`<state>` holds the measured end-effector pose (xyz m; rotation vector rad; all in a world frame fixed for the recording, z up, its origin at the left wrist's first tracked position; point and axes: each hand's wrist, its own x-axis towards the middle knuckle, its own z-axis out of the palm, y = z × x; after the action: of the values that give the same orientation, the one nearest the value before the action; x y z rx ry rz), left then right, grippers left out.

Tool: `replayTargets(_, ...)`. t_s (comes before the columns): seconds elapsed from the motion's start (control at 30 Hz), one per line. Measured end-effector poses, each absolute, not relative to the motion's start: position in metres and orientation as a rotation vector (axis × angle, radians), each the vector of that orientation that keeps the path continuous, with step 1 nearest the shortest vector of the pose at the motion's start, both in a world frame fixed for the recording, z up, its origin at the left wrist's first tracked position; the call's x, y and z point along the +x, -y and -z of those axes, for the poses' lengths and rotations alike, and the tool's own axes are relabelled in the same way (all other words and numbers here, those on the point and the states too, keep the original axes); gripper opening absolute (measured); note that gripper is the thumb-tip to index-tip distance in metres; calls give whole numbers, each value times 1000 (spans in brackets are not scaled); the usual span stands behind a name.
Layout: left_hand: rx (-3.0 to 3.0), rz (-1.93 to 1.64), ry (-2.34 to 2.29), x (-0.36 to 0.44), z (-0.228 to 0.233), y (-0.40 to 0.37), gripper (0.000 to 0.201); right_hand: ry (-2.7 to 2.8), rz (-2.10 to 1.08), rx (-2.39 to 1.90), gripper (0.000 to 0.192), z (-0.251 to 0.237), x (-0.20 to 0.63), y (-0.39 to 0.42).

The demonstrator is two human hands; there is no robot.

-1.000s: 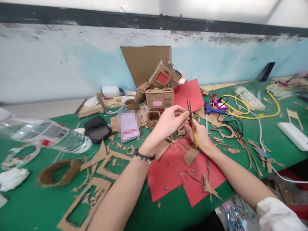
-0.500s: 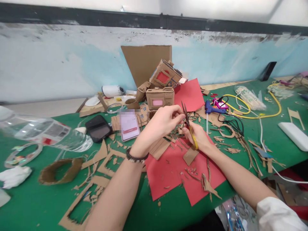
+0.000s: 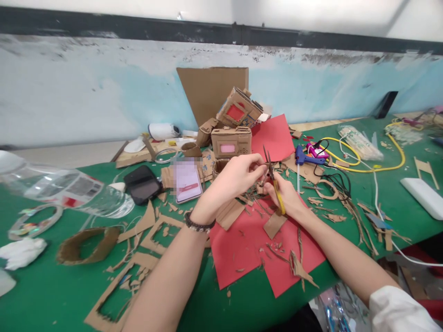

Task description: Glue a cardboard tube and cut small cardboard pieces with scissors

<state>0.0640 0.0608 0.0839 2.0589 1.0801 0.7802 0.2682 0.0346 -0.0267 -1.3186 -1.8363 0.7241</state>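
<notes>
My right hand (image 3: 284, 192) is wrapped around the yellow handles of a pair of scissors (image 3: 278, 197), whose dark blades point up and away. Beside the blades, my left hand (image 3: 246, 171) is closed in a pinch; whatever sits between its fingertips is too small and hidden to name. Below both hands lie red sheets of paper (image 3: 238, 253), strewn with cardboard scraps and a small cardboard rectangle (image 3: 275, 224). Just beyond my hands stands a cardboard camera model (image 3: 231, 142), with a second cardboard model (image 3: 239, 109) tilted on top of it.
To the left are a clear plastic bottle (image 3: 69, 186), a black case (image 3: 142, 183), a phone (image 3: 187, 180) and a cardboard ring (image 3: 86, 245). On the right lie a blue glue gun (image 3: 308, 157), a yellow cable (image 3: 391, 167) and a white power bank (image 3: 422, 197).
The view has shifted very slightly. My hands keep nearly the same pose, with the left fingertips still close to the scissor blades.
</notes>
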Motion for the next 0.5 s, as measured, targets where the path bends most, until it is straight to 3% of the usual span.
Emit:
replayTargets(0.23,2156,-693,-1183,56,-93,-57,21,1869,-619,-1361,43,24,265,-35)
replayTargets(0.5,2128,-775,-1157,66,-86,-58,24,1839,-734,-1315,44,26,268,-34)
